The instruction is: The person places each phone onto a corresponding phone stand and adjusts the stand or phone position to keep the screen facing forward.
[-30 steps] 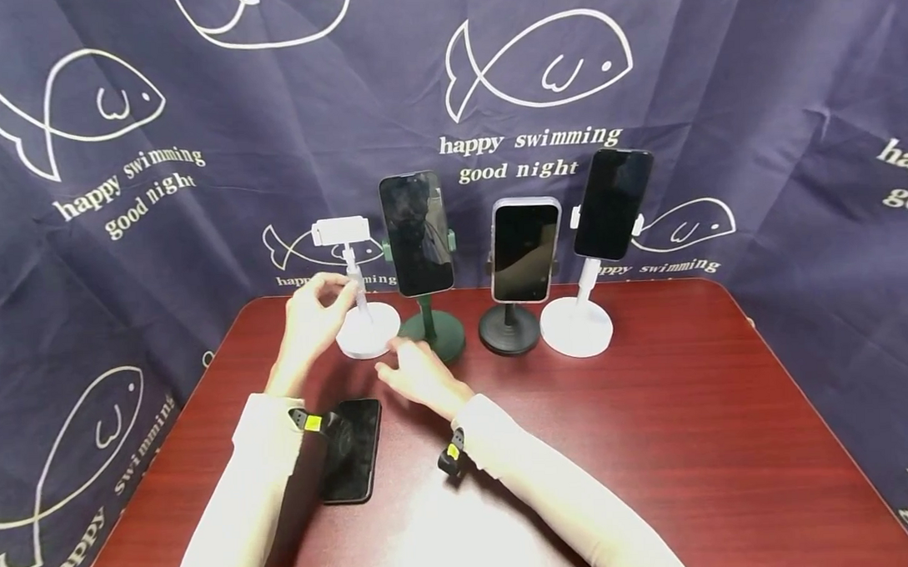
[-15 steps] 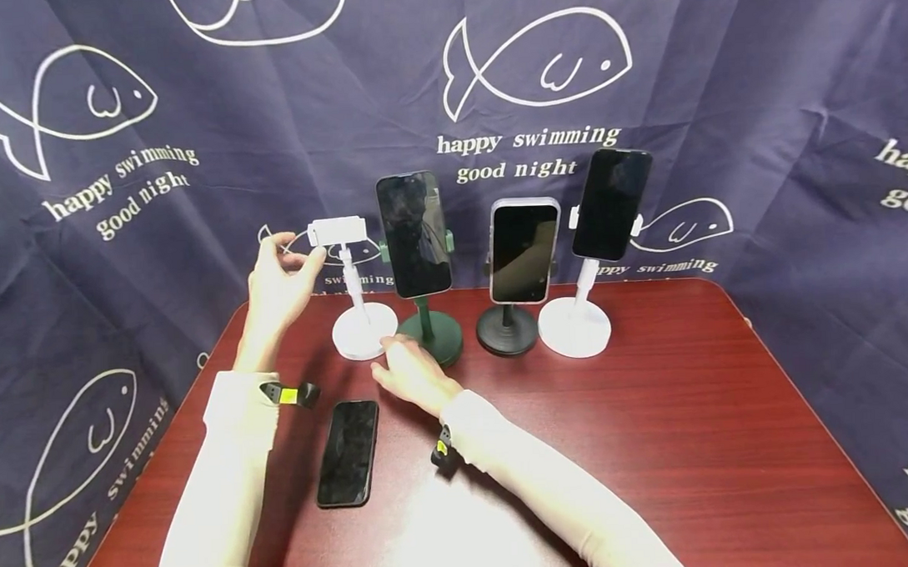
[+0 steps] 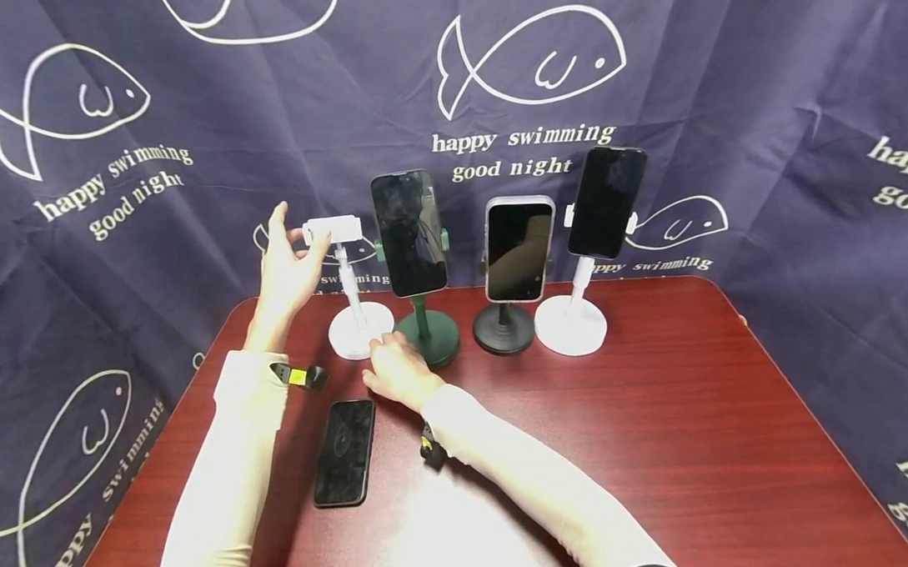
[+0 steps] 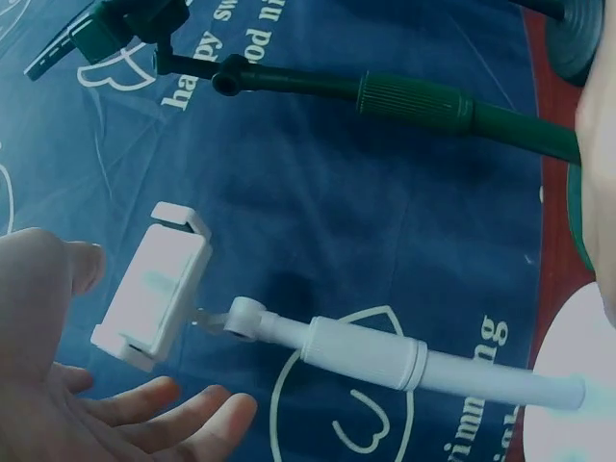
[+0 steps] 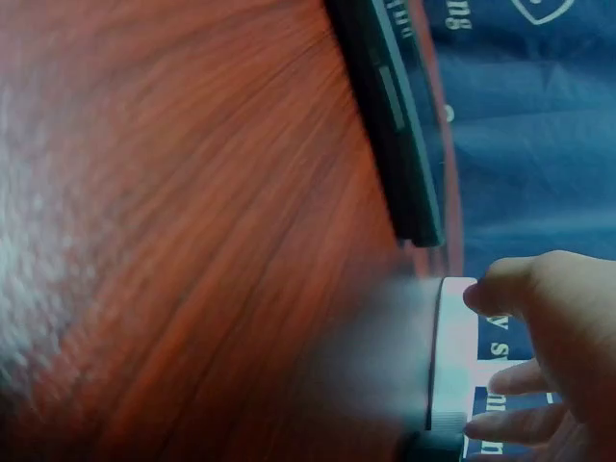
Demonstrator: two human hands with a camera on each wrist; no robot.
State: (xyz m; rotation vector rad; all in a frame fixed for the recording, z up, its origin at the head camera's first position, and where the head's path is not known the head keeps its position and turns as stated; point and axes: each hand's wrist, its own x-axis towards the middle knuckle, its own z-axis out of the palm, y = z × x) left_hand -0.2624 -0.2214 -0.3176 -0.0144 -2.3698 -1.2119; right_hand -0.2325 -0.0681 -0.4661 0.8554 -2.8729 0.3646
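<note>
A white phone stand stands at the back left, its holder (image 3: pixel 343 229) bearing no phone. My left hand (image 3: pixel 284 273) is raised beside this holder, thumb and fingers spread. In the left wrist view, thumb and fingers lie either side of the holder's (image 4: pixel 154 289) lower end, with a gap visible. Low at the stand's round base (image 3: pixel 348 341) is my right hand (image 3: pixel 400 375); in the right wrist view its thumb touches the base's edge (image 5: pixel 452 366), fingers extended over the top. A black phone (image 3: pixel 345 454) lies flat on the table in front of the hands.
To the right stand a green stand (image 3: pixel 435 338), a black stand (image 3: pixel 504 330) and another white stand (image 3: pixel 571 325), each holding a phone upright. The reddish table (image 3: pixel 580 446) ends at a dark blue fish-print cloth (image 3: pixel 680 84) behind.
My left hand has risen from the white stand's pole to its holder, moving out to the left and then in. My right hand has stayed low by the base.
</note>
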